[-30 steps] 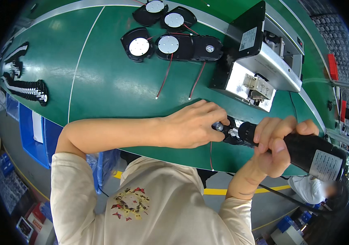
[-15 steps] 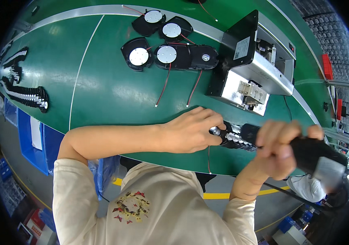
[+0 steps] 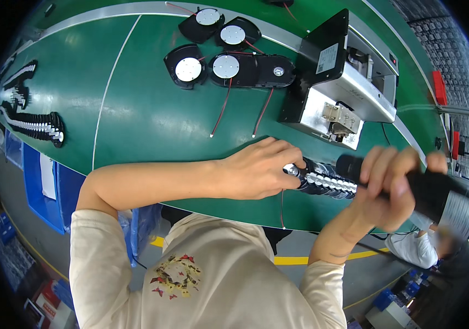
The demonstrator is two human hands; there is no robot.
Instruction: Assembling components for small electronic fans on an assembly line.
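Observation:
At the front of the green table, a row of overlapping black parts with silver middles [image 3: 330, 182] stretches right from my left hand [image 3: 264, 169]. That hand's fingers are closed around a black part [image 3: 302, 174] at the row's left end, beside a shiny metal piece [image 3: 290, 169]. My right hand [image 3: 388, 192] is wrapped around a black electric screwdriver [image 3: 434, 192], corded and blurred by motion. Its nose points left, over the row. The row's right end is hidden by my right hand, and the tool's tip cannot be made out.
Beyond my hands lie several black housings with white discs [image 3: 188, 69] and thin wires. A metal bench machine [image 3: 349, 88] stands at the back right. More black parts [image 3: 37, 127] line the far left. Blue bins [image 3: 45, 203] sit below the table edge; another person [image 3: 412, 248] is at lower right.
My right hand has shifted right with the screwdriver, uncovering more of the row. My left hand stays at the row's left end. The whole view has shifted slightly.

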